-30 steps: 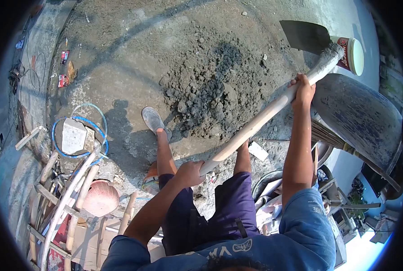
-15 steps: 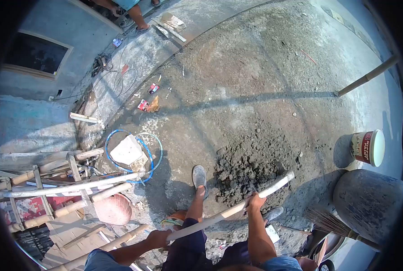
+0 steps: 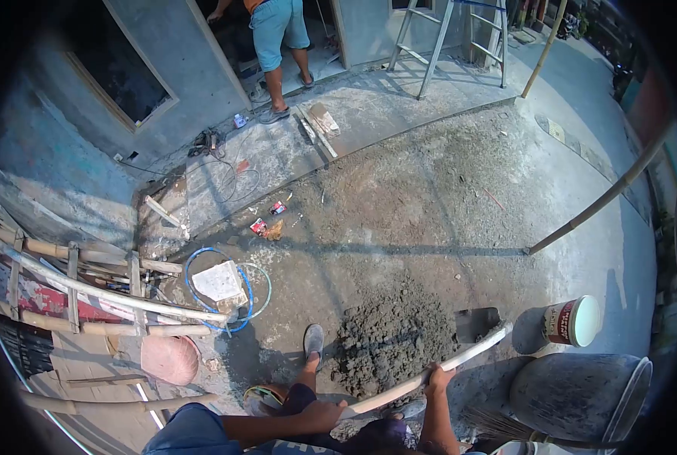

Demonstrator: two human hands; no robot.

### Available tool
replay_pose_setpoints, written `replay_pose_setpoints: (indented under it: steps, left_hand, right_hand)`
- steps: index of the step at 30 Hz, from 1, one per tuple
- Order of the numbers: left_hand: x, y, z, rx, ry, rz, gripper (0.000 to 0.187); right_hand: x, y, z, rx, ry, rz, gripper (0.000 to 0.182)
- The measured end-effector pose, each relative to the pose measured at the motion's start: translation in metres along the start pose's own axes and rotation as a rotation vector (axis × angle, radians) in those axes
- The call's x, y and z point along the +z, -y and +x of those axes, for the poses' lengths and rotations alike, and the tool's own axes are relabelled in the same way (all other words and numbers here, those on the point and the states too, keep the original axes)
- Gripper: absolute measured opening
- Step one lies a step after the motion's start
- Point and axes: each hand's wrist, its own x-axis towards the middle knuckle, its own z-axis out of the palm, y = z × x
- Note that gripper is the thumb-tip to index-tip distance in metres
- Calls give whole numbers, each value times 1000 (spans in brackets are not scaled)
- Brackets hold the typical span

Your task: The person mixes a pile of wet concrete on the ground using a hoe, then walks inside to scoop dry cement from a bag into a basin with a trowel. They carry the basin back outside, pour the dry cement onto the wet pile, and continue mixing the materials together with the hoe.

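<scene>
A long pale wooden handle (image 3: 407, 385) slants across the front of my body, with a dark metal blade (image 3: 475, 324) at its far right end. My left hand (image 3: 325, 415) is closed round the lower left end of the handle. Further up, my right hand (image 3: 438, 377) grips it near the blade end. The blade lies on the ground at the right edge of a heap of wet grey mortar (image 3: 391, 334). My shoe (image 3: 314, 341) is just left of the heap.
A paint bucket (image 3: 573, 321), a large grey drum (image 3: 581, 394) and a broom (image 3: 505, 426) are at right. A blue hose (image 3: 189, 277), pink basin (image 3: 170, 359) and bamboo ladder (image 3: 73, 288) lie left. Another person (image 3: 278, 38) stands in the doorway near a stepladder (image 3: 437, 45).
The view has tilted up, bringing the stepladder and more of the other person into sight. The blade now shows at the heap's right side, with the handle's upper end further right.
</scene>
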Motion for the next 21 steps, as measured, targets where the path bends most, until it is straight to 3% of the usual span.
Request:
replay_pose_setpoints:
  steps: [2,3,5,7,8,9,12,13,14,15,16,18,19,20,21]
  left_hand:
    - [74,-29,45,301,-150,-86,42]
    - [79,-67,61,237,-184,35,46]
    - [74,-106,70,190,-228,166,51]
    - [36,-128,58,493,-15,-104,57]
    - [8,-136,39,340,117,-163,54]
    - [-5,-129,29,302,78,-197,54]
    - [0,-47,15,61,-287,-311,52]
    - [6,-10,5,-45,-454,-307,49]
    - [20,38,-5,-170,-581,-378,48]
    - [23,58,-35,-464,-635,-415,51]
    - [51,95,-57,-551,-812,-378,49]
    - [83,119,-120,-762,-859,-493,46]
    - [116,134,-145,-815,-856,-447,45]
    - [130,120,-169,-996,-924,-640,43]
    - [155,107,-190,-950,-1074,-719,41]
  right_hand:
    - [-37,-62,37,95,180,-21,36]
    - [-50,-51,32,76,188,-10,36]
    - [-81,-27,24,416,272,38,23]
    - [-105,20,54,394,281,-49,19]
    - [-117,47,75,391,293,-148,16]
    - [-124,71,93,394,329,-232,11]
    - [-139,118,153,404,373,-307,11]
    - [-141,146,147,356,374,-461,13]
    - [-141,170,134,306,384,-628,16]
    - [-145,175,138,308,417,-707,16]
    - [-151,178,165,262,498,-776,17]
    - [-165,169,180,232,643,-991,21]
    - [-186,168,179,-463,887,-1076,23]
    - [-200,172,175,-1159,1130,-999,27]
    - [-202,176,163,-1135,1215,-1055,27]
